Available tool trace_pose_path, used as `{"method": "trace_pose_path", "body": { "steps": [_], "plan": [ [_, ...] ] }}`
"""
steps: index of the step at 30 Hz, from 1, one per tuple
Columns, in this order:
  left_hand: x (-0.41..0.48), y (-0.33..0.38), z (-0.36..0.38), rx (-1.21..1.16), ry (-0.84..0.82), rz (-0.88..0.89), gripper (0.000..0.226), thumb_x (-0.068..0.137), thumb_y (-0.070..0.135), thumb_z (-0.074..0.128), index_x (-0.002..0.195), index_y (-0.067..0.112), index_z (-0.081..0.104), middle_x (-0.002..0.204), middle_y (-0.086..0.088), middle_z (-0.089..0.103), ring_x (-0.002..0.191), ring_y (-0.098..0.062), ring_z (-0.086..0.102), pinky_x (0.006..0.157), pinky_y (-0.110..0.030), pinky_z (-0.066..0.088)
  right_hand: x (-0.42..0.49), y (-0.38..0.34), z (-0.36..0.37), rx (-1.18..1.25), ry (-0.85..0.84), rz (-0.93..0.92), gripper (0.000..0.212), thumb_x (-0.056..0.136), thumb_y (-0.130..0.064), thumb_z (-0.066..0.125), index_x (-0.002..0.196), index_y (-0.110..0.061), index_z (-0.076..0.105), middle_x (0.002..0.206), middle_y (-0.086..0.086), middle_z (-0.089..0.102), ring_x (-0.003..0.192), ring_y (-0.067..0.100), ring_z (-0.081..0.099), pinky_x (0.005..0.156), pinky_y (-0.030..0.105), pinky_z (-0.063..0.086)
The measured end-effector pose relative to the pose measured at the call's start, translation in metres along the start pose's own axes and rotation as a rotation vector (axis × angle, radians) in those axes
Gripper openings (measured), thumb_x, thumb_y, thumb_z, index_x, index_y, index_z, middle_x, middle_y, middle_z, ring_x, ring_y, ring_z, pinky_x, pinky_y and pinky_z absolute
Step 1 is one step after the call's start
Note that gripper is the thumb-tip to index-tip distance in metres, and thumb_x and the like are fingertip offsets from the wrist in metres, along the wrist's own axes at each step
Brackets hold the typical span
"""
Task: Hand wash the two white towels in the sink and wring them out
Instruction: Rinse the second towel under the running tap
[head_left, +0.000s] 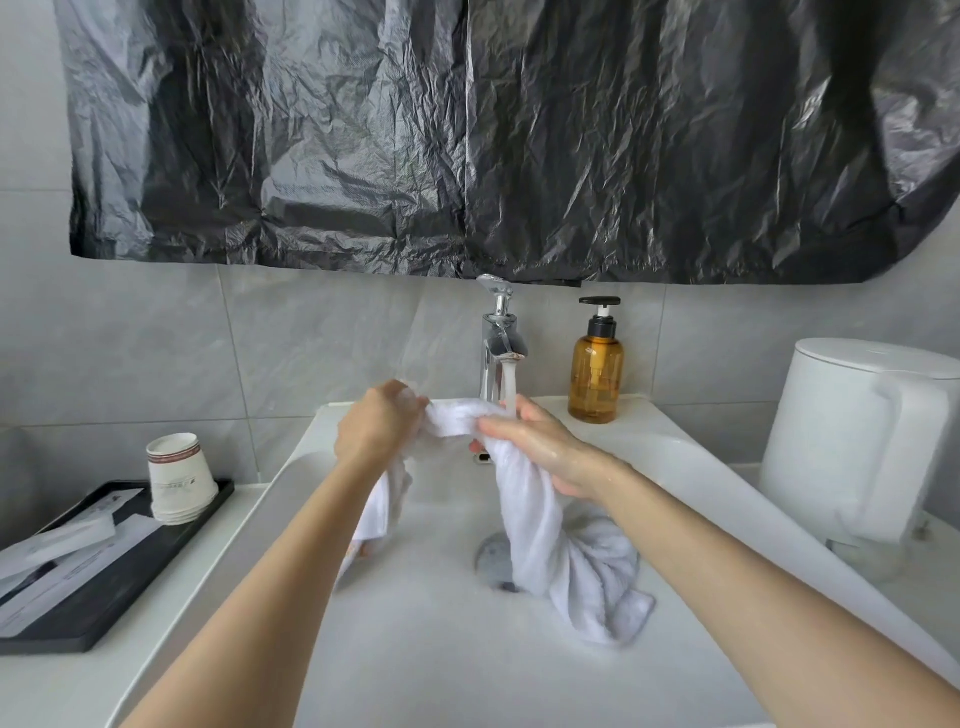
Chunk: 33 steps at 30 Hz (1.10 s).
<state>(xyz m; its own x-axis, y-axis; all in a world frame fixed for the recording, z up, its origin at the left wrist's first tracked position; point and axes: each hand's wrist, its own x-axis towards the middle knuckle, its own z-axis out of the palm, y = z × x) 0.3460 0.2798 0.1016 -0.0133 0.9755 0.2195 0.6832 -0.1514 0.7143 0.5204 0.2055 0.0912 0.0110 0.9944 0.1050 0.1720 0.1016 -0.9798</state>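
Both hands are over the middle of the sink (415, 639), close to its back edge and just in front of the tap (500, 340). The left hand (382, 422) has its fingers curled tight round one end of a white towel (457, 420). The right hand (540, 453) holds the other end, with the fingers laid over the cloth and the thumb beneath it. A short length of the towel is stretched between the two hands, right under the stream of water (510, 387) running from the tap.

From the left hand a strip of the towel hangs down behind the forearm. From the right hand a longer, twisted length drops into the basin and ends in a wet heap (605, 582) lying beside the drain (493, 561), toward the right side. I cannot tell whether that heap is the same towel or a second one.

An amber soap bottle (596, 375) with a black pump stands at the back right corner of the sink. On the counter to the left, a black tray (111, 582) carries a stack of paper cups (179, 478) and some flat white packets (62, 540). A white kettle (857, 436) stands at the right. A black plastic sheet (467, 140) covers the wall above the tap.
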Motion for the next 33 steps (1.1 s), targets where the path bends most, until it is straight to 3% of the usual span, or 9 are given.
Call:
{"method": "trace_pose_path", "body": {
  "steps": [4,7,11,14,17,22,26,30,33],
  "plan": [
    [-0.005,0.005,0.007,0.221,-0.069,0.167,0.040,0.094,0.035,0.048,0.134,0.033,0.053,0.146,0.003,0.046,0.130,-0.030,0.045,0.105,-0.038,0.037,0.005,0.001,-0.004,-0.074,0.071,-0.019,0.036,0.093,-0.040,0.060,0.116,-0.016,0.047,0.119,-0.003,0.047,0.114,0.013,0.045,0.090,0.024,0.036],
    [-0.026,0.026,0.012,-0.198,-0.231,0.435,0.035,0.104,0.026,0.037,0.133,0.022,0.055,0.133,0.006,0.053,0.120,-0.014,0.050,0.086,-0.016,0.032,0.007,0.001,-0.012,-0.079,0.097,-0.054,0.039,0.093,-0.045,0.059,0.118,-0.015,0.062,0.125,-0.004,0.059,0.123,0.014,0.050,0.104,0.031,0.038],
    [-0.037,0.027,0.028,-0.336,-0.469,0.378,0.043,0.095,0.066,0.034,0.117,0.037,0.056,0.123,0.017,0.054,0.119,-0.007,0.048,0.098,-0.025,0.031,0.008,-0.002,-0.017,0.019,0.203,0.002,0.029,0.095,-0.042,0.055,0.106,-0.019,0.069,0.118,0.006,0.068,0.114,0.022,0.061,0.102,0.036,0.045],
    [-0.040,0.029,0.038,-0.345,-0.443,0.342,0.044,0.094,0.064,0.039,0.093,0.026,0.061,0.093,0.008,0.062,0.086,-0.007,0.058,0.080,-0.019,0.045,0.015,-0.001,-0.021,0.037,0.360,0.082,0.043,0.098,-0.042,0.050,0.124,-0.009,0.059,0.123,0.011,0.062,0.114,0.027,0.058,0.098,0.036,0.045],
    [-0.040,0.035,0.037,-0.469,-0.438,0.306,0.056,0.093,0.061,0.049,0.092,0.009,0.070,0.078,-0.004,0.069,0.072,-0.014,0.068,0.074,-0.032,0.060,0.014,0.001,-0.019,0.048,0.338,0.113,0.045,0.097,-0.045,0.051,0.120,-0.007,0.061,0.101,0.009,0.065,0.094,0.023,0.062,0.088,0.035,0.047],
    [-0.034,0.030,0.028,-0.513,-0.270,0.210,0.047,0.090,0.059,0.055,0.072,0.019,0.072,0.064,0.007,0.068,0.069,-0.010,0.066,0.070,-0.026,0.052,0.008,0.011,-0.014,-0.165,0.080,0.015,0.057,0.081,-0.064,0.061,0.119,-0.025,0.043,0.124,0.005,0.056,0.115,0.015,0.054,0.102,0.035,0.043],
    [-0.027,0.027,0.024,-0.582,-0.213,0.103,0.057,0.086,0.062,0.059,0.081,0.006,0.073,0.069,-0.001,0.065,0.068,-0.016,0.062,0.072,-0.033,0.053,-0.002,0.016,-0.013,-0.457,-0.032,0.031,0.069,0.078,-0.044,0.071,0.125,-0.027,0.022,0.123,0.004,0.054,0.113,0.018,0.055,0.097,0.035,0.046],
    [-0.021,0.028,0.011,-0.393,0.004,0.155,0.067,0.078,0.067,0.063,0.073,0.000,0.064,0.059,-0.007,0.058,0.060,-0.021,0.052,0.060,-0.032,0.045,-0.003,0.006,-0.015,-0.577,0.047,-0.077,0.033,0.094,-0.030,0.057,0.120,-0.019,0.040,0.102,0.001,0.055,0.091,0.019,0.054,0.067,0.027,0.042],
    [-0.023,0.027,-0.006,-0.118,0.224,0.332,0.064,0.078,0.069,0.060,0.062,0.007,0.059,0.052,-0.007,0.053,0.057,-0.027,0.048,0.054,-0.035,0.039,-0.001,-0.007,-0.023,-0.360,0.134,-0.120,0.028,0.094,-0.011,0.051,0.120,-0.016,0.058,0.108,0.002,0.064,0.096,0.016,0.057,0.071,0.019,0.041]
  ]
}}
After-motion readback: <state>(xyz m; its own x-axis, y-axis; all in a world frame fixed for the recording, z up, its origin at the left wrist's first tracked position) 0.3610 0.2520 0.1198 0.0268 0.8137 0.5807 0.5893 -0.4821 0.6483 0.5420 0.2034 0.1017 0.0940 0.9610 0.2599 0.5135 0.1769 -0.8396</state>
